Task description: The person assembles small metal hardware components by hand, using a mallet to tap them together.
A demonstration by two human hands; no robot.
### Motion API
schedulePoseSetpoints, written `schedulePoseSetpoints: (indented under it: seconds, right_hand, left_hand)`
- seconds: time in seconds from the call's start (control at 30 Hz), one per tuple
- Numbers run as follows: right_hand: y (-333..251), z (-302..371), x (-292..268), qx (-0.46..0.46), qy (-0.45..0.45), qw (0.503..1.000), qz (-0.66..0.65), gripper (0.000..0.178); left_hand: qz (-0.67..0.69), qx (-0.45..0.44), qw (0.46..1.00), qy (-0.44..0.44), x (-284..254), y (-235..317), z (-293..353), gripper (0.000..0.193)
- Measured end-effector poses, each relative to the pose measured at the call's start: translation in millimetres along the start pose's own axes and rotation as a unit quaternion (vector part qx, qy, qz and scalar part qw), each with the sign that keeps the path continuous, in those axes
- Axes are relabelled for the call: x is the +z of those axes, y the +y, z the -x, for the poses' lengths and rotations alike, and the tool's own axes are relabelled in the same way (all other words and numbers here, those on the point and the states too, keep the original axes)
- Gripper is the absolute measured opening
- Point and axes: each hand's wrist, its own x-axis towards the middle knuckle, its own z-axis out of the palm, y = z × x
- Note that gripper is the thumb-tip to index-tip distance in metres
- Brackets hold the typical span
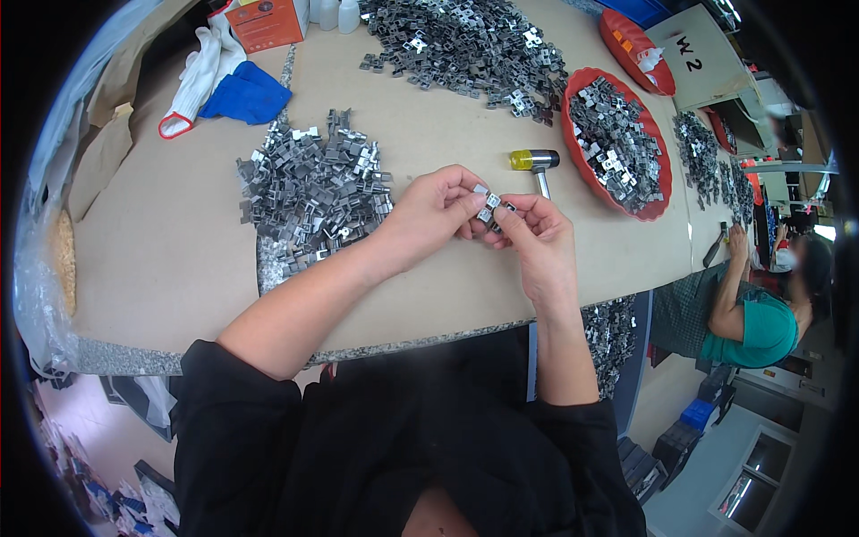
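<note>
Over a granite-edged workbench (179,268) covered in tan sheeting, brings both bare hands together near the middle. Pinches small, shiny bent-metal clips (489,208) between thumb and fingers of the left hand (437,210), and grasps the same cluster from the right between thumb and fingers of the right hand (544,240); shows perhaps only two clips there, partly hidden behind the fingertips. Has a loose heap of grey clips (313,192) to the left, beyond the left forearm, and a larger pile (465,49) on the far side. Includes a yellow-and-black-headed mallet (535,161) just beyond the hands, a clip-filled red scalloped bowl (651,213) farther right, and white gloves (201,76) beside a blue cloth (246,94) at far left. Shows a co-worker in a teal top (756,331) at the right.
</note>
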Motion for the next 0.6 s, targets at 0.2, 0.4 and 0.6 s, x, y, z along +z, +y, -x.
schedulePoseSetpoints:
  seconds: [0.2,0.4,0.6]
  right_hand:
    - [-2.7,-8.7,-3.2,0.007,-0.012,1.0,-0.005,0.017]
    - [-1.1,0.8,-6.4,-0.003,0.011,1.0,0.013,0.016]
    - [4.0,6.1,-12.1,0.021,-0.066,0.998,0.004,0.022]
  left_hand:
    - [-0.01,0.009,1.0,-0.01,-3.7,-0.5,-7.7,0.016]
    - [-0.006,0.059,0.998,-0.005,9.3,10.0,-1.0,0.015]
    - [-0.026,-0.009,1.0,-0.008,1.3,-7.9,1.5,0.023]
